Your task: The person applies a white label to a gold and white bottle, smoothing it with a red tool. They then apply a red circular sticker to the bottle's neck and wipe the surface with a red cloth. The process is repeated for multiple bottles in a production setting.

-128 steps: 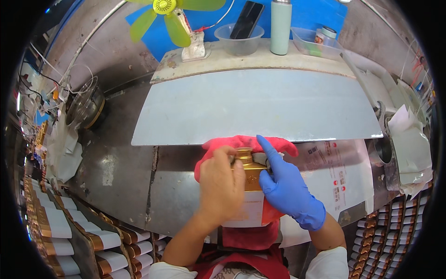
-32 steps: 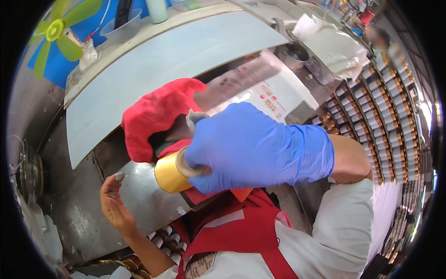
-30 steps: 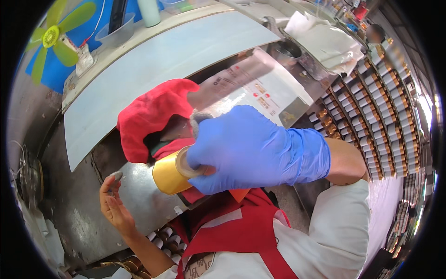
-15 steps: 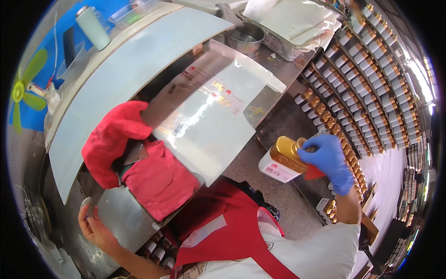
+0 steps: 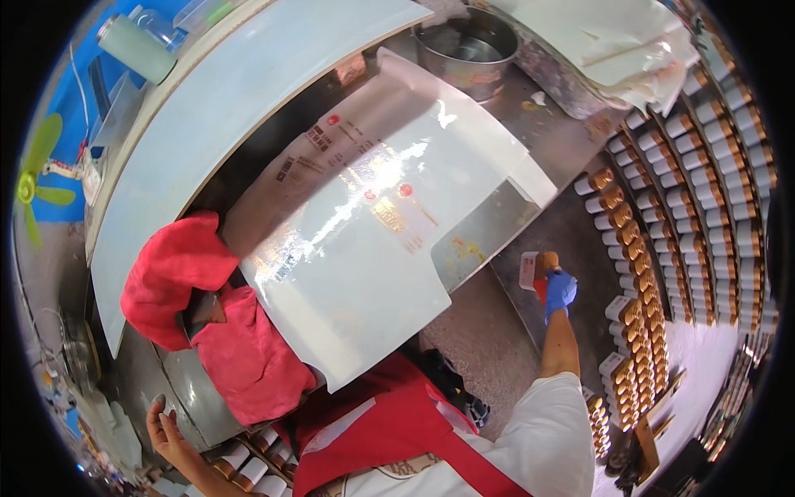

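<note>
On the bench [image 5: 575,153] lies a white sheet [image 5: 356,273]. To the right, a dark tray [image 5: 571,236] bears rows of bottles [image 5: 633,273]. A red cloth [image 5: 252,360] touches the sheet's left end. The left hand [image 5: 171,432], fingers loosely parted, appears unladen near the bench's edge. The gloved right hand [image 5: 561,290] is closed around one bottle [image 5: 528,270], at the tray; contact beneath is unclear.

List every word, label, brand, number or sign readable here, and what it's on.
None legible.
Glossy white sheet: round red marks and print, too small to read.
White-and-gold bottle in the blue-gloved right hand: label too small.
White-and-gold bottles in rows: print too small.
</note>
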